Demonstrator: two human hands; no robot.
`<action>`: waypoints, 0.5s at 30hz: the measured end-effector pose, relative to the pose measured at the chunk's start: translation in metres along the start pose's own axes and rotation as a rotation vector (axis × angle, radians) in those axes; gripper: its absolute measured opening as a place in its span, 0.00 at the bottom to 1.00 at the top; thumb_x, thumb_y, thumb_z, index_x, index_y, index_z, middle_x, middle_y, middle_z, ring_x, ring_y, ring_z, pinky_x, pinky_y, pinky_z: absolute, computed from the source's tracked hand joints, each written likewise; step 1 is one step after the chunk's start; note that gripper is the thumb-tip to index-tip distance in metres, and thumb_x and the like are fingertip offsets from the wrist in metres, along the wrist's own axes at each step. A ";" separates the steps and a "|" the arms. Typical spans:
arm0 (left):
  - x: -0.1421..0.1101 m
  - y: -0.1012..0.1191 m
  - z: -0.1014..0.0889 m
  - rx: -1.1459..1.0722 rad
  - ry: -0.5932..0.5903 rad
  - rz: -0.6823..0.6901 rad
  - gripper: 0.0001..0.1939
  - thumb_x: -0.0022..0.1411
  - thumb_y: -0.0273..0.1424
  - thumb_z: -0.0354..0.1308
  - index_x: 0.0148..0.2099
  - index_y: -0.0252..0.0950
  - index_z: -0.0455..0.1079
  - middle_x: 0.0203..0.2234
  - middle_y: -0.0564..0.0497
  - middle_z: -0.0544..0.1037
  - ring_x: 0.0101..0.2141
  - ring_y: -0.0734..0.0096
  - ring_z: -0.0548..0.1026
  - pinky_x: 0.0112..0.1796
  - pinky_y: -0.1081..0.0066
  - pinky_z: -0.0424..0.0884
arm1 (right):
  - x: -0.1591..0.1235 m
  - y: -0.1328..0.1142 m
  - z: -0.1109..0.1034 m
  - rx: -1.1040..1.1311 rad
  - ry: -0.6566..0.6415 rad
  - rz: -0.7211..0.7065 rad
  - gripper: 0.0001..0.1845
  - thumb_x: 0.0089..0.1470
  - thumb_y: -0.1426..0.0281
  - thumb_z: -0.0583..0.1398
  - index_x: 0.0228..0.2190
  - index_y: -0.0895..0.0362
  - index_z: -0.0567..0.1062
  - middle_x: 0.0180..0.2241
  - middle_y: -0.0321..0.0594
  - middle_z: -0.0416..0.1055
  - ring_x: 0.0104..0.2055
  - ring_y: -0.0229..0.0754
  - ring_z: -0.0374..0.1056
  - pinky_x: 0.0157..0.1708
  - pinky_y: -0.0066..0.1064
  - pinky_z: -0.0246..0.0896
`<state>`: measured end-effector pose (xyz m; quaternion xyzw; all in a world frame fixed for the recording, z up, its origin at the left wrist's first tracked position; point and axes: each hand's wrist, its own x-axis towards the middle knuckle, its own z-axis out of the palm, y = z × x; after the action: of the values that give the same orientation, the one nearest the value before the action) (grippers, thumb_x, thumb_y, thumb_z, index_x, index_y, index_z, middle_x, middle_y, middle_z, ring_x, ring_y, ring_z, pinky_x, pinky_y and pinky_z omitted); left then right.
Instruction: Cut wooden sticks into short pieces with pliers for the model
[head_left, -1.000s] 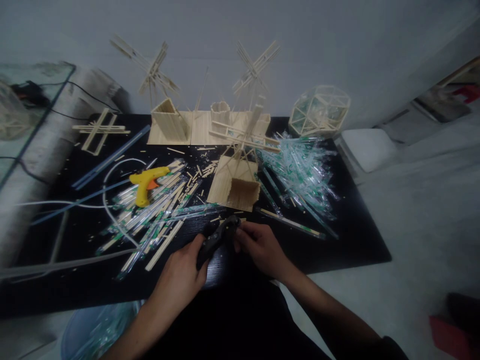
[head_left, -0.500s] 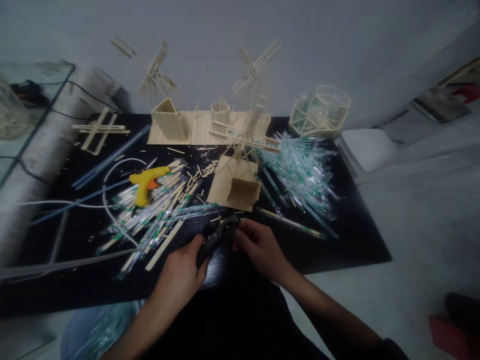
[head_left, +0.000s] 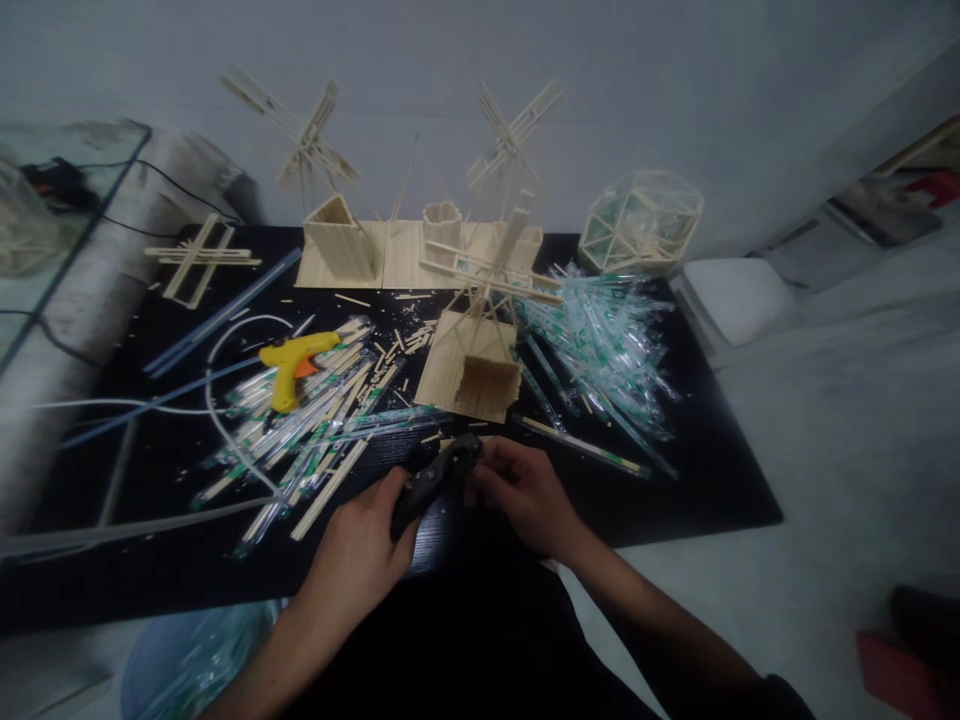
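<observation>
My left hand [head_left: 364,545] is wrapped round the handles of a black plier-like tool [head_left: 433,485], whose head points up and right. Close beside that head, the fingers of my right hand [head_left: 521,490] are pinched together; what they hold, if anything, is hidden. Just beyond both hands stands a small windmill model made of wooden sticks, with a square base [head_left: 442,375], an open box [head_left: 489,388] and crossed blades [head_left: 491,275]. Short stick pieces [head_left: 450,441] lie in front of the base.
A yellow glue gun [head_left: 289,370] rests on wrapped chopsticks [head_left: 330,430] at the left, its white cord looping nearby. Empty plastic wrappers [head_left: 607,340] are heaped at the right. More stick models [head_left: 341,240] and a faceted frame [head_left: 641,222] stand along the wall. A bin [head_left: 195,660] is below the table.
Hardly anything differs. The tool and my left hand have shifted very slightly, and my right fingers have closed a little beside the tool's head.
</observation>
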<state>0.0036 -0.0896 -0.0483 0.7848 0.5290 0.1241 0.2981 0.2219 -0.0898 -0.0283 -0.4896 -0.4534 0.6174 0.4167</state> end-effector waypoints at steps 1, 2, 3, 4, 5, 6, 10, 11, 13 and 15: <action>0.000 0.000 0.000 -0.005 -0.008 -0.002 0.08 0.63 0.29 0.50 0.45 0.38 0.66 0.33 0.46 0.80 0.32 0.59 0.81 0.33 0.62 0.76 | 0.000 0.000 0.000 0.012 -0.011 0.013 0.15 0.60 0.58 0.62 0.28 0.57 0.72 0.23 0.34 0.72 0.24 0.35 0.62 0.28 0.28 0.56; 0.000 -0.001 -0.001 -0.008 -0.015 -0.002 0.08 0.63 0.29 0.50 0.45 0.38 0.66 0.33 0.46 0.80 0.32 0.59 0.81 0.34 0.62 0.76 | 0.000 0.000 0.000 0.027 -0.020 0.023 0.16 0.60 0.58 0.62 0.29 0.57 0.72 0.23 0.34 0.71 0.23 0.34 0.61 0.27 0.27 0.55; 0.000 -0.001 -0.001 -0.009 -0.020 -0.003 0.08 0.63 0.29 0.50 0.45 0.38 0.66 0.34 0.46 0.80 0.33 0.59 0.81 0.34 0.62 0.76 | 0.000 0.000 0.000 0.040 -0.027 0.029 0.16 0.60 0.57 0.62 0.29 0.57 0.72 0.23 0.34 0.71 0.23 0.34 0.60 0.26 0.27 0.54; 0.000 -0.001 -0.001 -0.011 -0.025 -0.004 0.08 0.63 0.29 0.51 0.45 0.38 0.66 0.35 0.46 0.80 0.34 0.58 0.81 0.35 0.61 0.76 | 0.000 0.000 -0.001 0.051 -0.035 0.033 0.16 0.61 0.57 0.62 0.29 0.57 0.72 0.23 0.34 0.71 0.23 0.34 0.59 0.26 0.27 0.54; 0.000 -0.002 -0.001 -0.013 -0.029 -0.005 0.08 0.63 0.29 0.51 0.45 0.38 0.66 0.36 0.45 0.80 0.34 0.58 0.81 0.36 0.61 0.76 | 0.000 0.000 -0.001 0.056 -0.040 0.031 0.16 0.61 0.57 0.62 0.29 0.57 0.73 0.23 0.34 0.71 0.23 0.34 0.59 0.26 0.27 0.53; 0.000 -0.002 -0.001 -0.017 -0.031 -0.006 0.09 0.63 0.29 0.51 0.46 0.38 0.67 0.36 0.45 0.80 0.35 0.58 0.81 0.37 0.60 0.76 | 0.000 0.000 -0.001 0.053 -0.047 0.027 0.16 0.61 0.57 0.61 0.29 0.57 0.73 0.24 0.34 0.71 0.23 0.34 0.59 0.26 0.26 0.53; 0.001 -0.002 -0.001 -0.030 -0.038 -0.021 0.10 0.64 0.29 0.51 0.47 0.38 0.67 0.38 0.45 0.80 0.37 0.57 0.81 0.39 0.59 0.76 | 0.000 0.000 -0.002 -0.004 -0.049 -0.015 0.18 0.63 0.58 0.59 0.28 0.58 0.73 0.23 0.35 0.71 0.24 0.34 0.59 0.26 0.26 0.53; 0.001 -0.002 -0.001 -0.028 -0.037 -0.024 0.10 0.64 0.29 0.51 0.47 0.38 0.67 0.38 0.45 0.80 0.37 0.57 0.81 0.39 0.59 0.76 | 0.000 0.000 -0.002 -0.019 -0.045 -0.024 0.17 0.63 0.59 0.59 0.27 0.58 0.73 0.23 0.35 0.71 0.23 0.33 0.59 0.26 0.26 0.53; 0.001 -0.002 -0.001 -0.018 -0.029 -0.022 0.10 0.63 0.30 0.52 0.47 0.38 0.67 0.37 0.45 0.80 0.36 0.58 0.82 0.39 0.60 0.76 | 0.000 -0.001 -0.001 -0.037 -0.037 -0.034 0.16 0.63 0.61 0.59 0.27 0.58 0.73 0.23 0.34 0.71 0.23 0.33 0.58 0.27 0.26 0.54; 0.001 -0.002 -0.001 -0.010 -0.021 -0.015 0.09 0.63 0.29 0.52 0.46 0.39 0.67 0.37 0.45 0.81 0.36 0.58 0.82 0.38 0.62 0.76 | 0.000 -0.001 0.000 -0.045 -0.027 -0.032 0.15 0.63 0.62 0.59 0.27 0.58 0.73 0.23 0.34 0.71 0.23 0.33 0.59 0.27 0.26 0.54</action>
<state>0.0019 -0.0877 -0.0494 0.7806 0.5311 0.1162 0.3085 0.2219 -0.0892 -0.0278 -0.4829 -0.4805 0.6070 0.4092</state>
